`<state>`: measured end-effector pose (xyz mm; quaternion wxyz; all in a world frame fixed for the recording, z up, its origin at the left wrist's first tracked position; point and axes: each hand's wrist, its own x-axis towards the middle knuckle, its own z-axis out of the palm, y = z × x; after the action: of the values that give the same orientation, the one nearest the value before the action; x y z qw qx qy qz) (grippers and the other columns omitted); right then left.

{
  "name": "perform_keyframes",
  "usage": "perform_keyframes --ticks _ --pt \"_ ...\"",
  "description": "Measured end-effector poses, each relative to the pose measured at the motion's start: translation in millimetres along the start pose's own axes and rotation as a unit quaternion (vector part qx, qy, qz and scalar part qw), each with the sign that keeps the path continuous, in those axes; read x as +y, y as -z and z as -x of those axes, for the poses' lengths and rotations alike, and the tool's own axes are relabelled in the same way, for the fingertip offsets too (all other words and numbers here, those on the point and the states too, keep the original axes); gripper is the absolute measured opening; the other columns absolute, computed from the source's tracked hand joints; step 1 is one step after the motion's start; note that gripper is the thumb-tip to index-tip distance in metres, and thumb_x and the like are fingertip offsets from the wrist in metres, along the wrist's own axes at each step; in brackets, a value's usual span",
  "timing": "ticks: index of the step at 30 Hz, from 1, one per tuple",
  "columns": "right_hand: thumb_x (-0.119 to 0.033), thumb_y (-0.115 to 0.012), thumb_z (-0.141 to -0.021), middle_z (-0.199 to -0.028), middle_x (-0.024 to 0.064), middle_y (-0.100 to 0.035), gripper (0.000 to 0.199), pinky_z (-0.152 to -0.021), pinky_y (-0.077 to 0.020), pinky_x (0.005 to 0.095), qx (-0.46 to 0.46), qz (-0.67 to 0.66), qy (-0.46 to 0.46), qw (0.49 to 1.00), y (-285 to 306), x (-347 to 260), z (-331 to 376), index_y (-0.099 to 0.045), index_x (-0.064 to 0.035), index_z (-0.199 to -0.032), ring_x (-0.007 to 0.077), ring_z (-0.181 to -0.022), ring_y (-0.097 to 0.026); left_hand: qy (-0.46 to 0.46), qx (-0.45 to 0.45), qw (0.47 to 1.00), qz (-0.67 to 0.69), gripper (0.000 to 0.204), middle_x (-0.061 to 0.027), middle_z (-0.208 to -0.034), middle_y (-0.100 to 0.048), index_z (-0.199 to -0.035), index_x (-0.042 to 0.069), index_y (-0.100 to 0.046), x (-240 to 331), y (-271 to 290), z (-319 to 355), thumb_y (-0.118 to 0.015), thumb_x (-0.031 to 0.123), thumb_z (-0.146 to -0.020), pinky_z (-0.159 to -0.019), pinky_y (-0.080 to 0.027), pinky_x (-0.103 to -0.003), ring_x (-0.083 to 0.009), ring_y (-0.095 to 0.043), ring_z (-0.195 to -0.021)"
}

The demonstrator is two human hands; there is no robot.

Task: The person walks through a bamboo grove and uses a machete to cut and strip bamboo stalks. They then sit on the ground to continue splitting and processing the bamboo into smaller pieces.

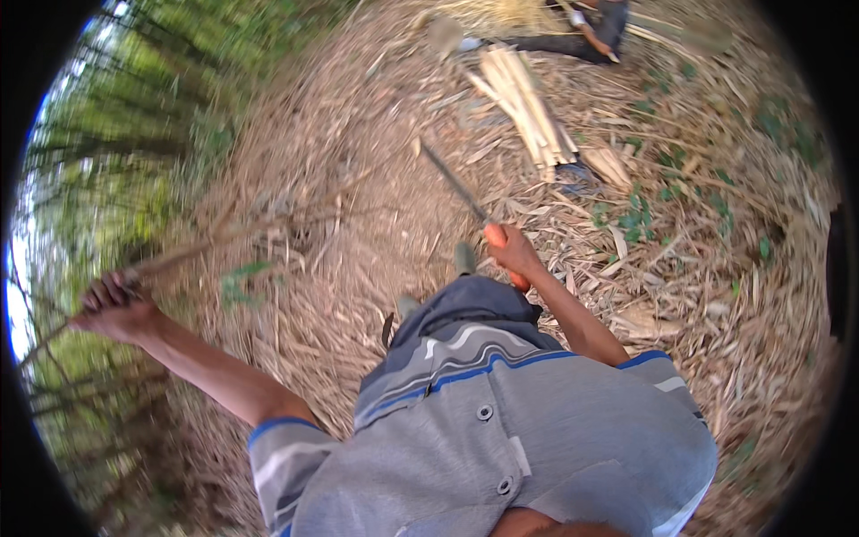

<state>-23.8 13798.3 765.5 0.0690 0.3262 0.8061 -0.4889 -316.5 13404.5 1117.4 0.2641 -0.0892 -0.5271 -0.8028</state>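
My left hand [116,309] is far out to the left, its fingers closed around a long thin brown branch [206,243]. The branch slants up and to the right over the ground, and motion blurs its far part. In front of my legs, my right hand [514,253] grips the orange handle of a machete [458,190]. Its narrow dark blade points forward and a little left, apart from the branch. Beyond the blade, to the right, lies a bundle of pale split strips [528,107].
Dry leaves and chips [340,349] cover the ground. Blurred green bushes and stems [134,152] stand along the left. At the top, another person's dark-clothed leg [555,46] and hand [598,38] are beside straw-coloured strips [492,16]. Small green plants [635,215] grow at right.
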Motion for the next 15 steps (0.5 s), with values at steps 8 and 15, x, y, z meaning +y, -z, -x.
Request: perform_keyframes --ticks 8,15 --pt "-0.011 -0.058 -0.071 -0.065 0.0070 -0.054 0.028 -0.045 -0.0436 0.0286 -0.108 -0.119 0.090 0.983 -23.5 -84.1 -24.4 -0.052 0.0009 -0.095 0.0130 -0.047 -0.054 -0.067 0.089 0.992 -0.053 0.049 -0.0004 -0.046 -0.021 -0.055 0.013 -0.026 73.5 49.3 -39.3 -0.033 0.048 -0.090 -0.040 -0.033 -0.031 -0.0147 -0.022 -0.040" --pt "-0.022 -0.065 -0.074 -0.065 0.0063 -0.055 0.035 -0.043 -0.0445 0.0276 -0.173 -0.176 0.256 0.934 -34.3 -233.4 -34.4 -0.052 0.0013 -0.097 0.0115 -0.048 -0.053 -0.087 -0.125 0.988 0.005 0.024 -0.0189 -0.079 -0.056 -0.087 -0.002 -0.046 149.2 224.0 -117.8 -0.036 0.020 -0.087 -0.049 -0.047 -0.034 -0.0295 -0.056 -0.063"
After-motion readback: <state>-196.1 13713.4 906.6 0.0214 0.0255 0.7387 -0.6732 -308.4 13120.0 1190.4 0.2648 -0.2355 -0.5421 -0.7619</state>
